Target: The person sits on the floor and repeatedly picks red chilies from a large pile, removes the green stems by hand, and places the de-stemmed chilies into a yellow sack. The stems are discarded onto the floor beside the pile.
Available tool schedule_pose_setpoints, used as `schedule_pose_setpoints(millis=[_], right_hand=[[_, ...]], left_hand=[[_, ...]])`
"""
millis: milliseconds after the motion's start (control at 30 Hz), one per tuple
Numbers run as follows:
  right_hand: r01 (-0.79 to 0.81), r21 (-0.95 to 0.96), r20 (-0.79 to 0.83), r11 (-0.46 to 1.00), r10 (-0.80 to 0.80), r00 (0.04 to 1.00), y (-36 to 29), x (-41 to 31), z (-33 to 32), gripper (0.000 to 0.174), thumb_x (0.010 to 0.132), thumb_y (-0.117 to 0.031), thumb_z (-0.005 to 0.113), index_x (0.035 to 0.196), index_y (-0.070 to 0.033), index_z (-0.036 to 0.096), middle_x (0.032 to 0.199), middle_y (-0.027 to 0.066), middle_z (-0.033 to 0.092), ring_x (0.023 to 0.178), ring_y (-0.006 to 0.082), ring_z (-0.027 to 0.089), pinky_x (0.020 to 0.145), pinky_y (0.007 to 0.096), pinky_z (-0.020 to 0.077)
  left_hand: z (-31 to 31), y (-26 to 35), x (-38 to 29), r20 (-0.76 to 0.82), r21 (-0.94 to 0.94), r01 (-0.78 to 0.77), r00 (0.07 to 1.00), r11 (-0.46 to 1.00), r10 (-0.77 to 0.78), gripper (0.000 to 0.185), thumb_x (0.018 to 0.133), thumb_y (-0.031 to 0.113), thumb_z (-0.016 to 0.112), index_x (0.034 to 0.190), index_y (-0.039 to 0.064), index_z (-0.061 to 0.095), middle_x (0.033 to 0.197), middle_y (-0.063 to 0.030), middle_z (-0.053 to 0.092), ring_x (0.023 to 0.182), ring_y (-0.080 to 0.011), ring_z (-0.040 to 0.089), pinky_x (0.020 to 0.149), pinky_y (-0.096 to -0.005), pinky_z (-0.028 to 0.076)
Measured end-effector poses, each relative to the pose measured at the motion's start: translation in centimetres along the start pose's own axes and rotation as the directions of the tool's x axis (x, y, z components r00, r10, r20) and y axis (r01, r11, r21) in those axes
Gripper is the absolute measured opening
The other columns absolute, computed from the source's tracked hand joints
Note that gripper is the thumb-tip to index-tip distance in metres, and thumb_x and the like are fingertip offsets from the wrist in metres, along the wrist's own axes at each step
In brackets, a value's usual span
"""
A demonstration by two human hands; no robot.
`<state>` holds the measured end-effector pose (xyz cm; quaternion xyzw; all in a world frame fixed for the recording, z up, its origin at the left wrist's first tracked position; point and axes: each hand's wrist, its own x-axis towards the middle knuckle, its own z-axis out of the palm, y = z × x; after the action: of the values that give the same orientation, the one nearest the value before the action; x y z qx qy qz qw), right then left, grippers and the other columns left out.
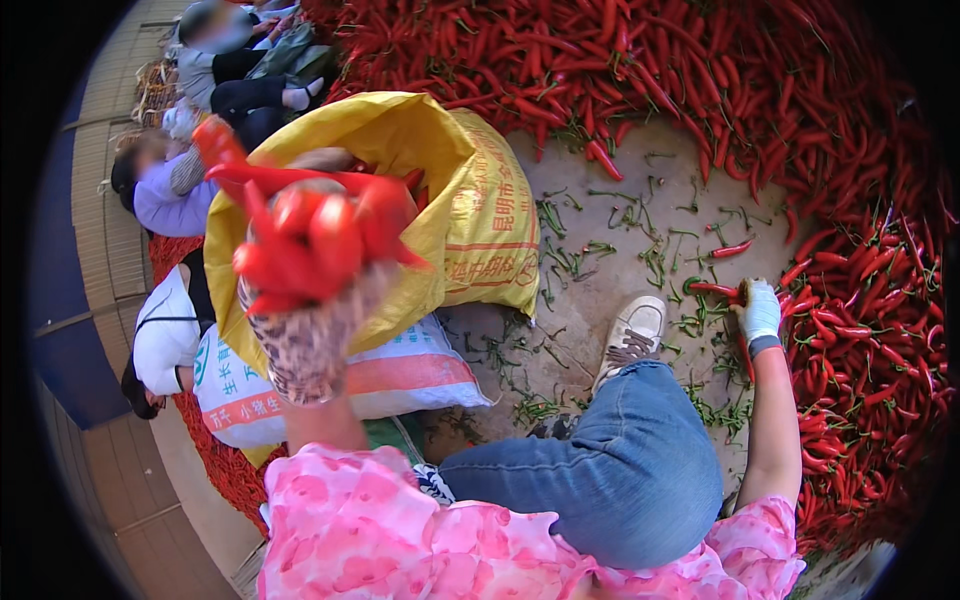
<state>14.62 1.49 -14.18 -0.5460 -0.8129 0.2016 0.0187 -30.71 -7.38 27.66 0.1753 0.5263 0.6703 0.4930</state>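
Observation:
My left hand (341, 304), in a leopard-print covering, is raised over the mouth of a yellow woven sack (360, 120). It grips a bunch of red chili peppers (322, 232), blurred and close to the camera, which hides most of the fingers. More red peppers show inside the sack. At the right, my right hand (757, 311) wears a whitish glove and touches the edge of the pepper heap (862, 307). A red pepper (712, 289) with a green stem sticks out from its fingers, stem end pointing left.
Cut green stems (652, 255) litter the concrete floor (600, 172) around my shoe (634, 330). A white printed sack (420, 367) lies under the yellow one. A large mound of red peppers (525, 60) curves along the far side. Several people (172, 187) sit at the left.

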Motion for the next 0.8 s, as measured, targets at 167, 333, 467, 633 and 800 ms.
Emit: schedule_pose_setpoints(millis=[167,333,467,633,800], right_hand=[[0.040,-0.027,0.036,0.999,-0.039,0.999,-0.3,-0.2,-1.0,0.036,0.061,-0.018,0.081,0.088,-0.008,0.059,0.089,0.0141,0.059,0.086,0.0335,0.057,0.075,0.0432,0.0470],[-0.121,0.175,0.161,0.977,0.093,0.983,0.5,-1.0,-0.9,0.026,0.073,-0.020,0.076,0.088,-0.004,0.060,0.086,0.0140,0.060,0.081,0.0336,0.060,0.070,0.0404,0.0482],[-0.281,0.557,-0.099,0.782,0.399,0.912,-0.5,-2.6,-3.2,0.027,0.084,-0.025,0.070,0.100,-0.004,0.063,0.088,0.0139,0.067,0.078,0.0250,0.065,0.070,0.0344,0.0498],[-0.200,0.833,0.077,0.517,0.249,0.965,-7.0,-6.2,-5.7,0.023,0.087,-0.024,0.067,0.097,-0.004,0.065,0.084,0.0132,0.067,0.074,0.0196,0.064,0.067,0.0339,0.0504],[-0.219,0.829,0.234,0.514,0.036,0.971,-7.6,-4.1,-5.6,0.023,0.092,-0.025,0.058,0.094,-0.004,0.066,0.085,0.0127,0.067,0.078,0.0263,0.064,0.070,0.0361,0.0505]], left_hand=[[-2.0,2.5,-1.3,-0.153,0.562,0.314,0.949,-0.765,0.277,0.069,0.070,0.021,0.079,0.133,0.026,0.052,0.147,-0.0143,0.036,0.134,-0.0338,0.036,0.110,-0.0487,0.029],[4.1,-1.8,-2.8,0.495,0.773,-0.326,0.847,-0.545,0.196,0.045,0.079,0.020,0.072,0.122,0.013,0.062,0.135,-0.0153,0.049,0.119,-0.0334,0.049,0.098,-0.0422,0.041],[6.0,-20.4,1.3,0.343,0.913,-0.192,0.838,0.359,-0.424,0.039,0.080,0.022,0.072,0.114,0.004,0.063,0.101,-0.0114,0.062,0.090,-0.0238,0.060,0.082,-0.0345,0.050],[8.4,-38.2,4.4,0.335,0.580,0.582,0.468,0.570,-0.818,0.041,0.086,0.036,0.068,0.115,0.008,0.064,0.081,0.0019,0.057,0.060,-0.0075,0.047,0.055,-0.0239,0.042],[5.3,-43.4,5.7,-0.042,-0.007,0.874,0.485,0.486,-0.873,0.032,0.086,0.039,0.067,0.078,0.011,0.055,0.074,-0.0047,0.059,0.058,-0.0189,0.054,0.052,-0.0319,0.043]])
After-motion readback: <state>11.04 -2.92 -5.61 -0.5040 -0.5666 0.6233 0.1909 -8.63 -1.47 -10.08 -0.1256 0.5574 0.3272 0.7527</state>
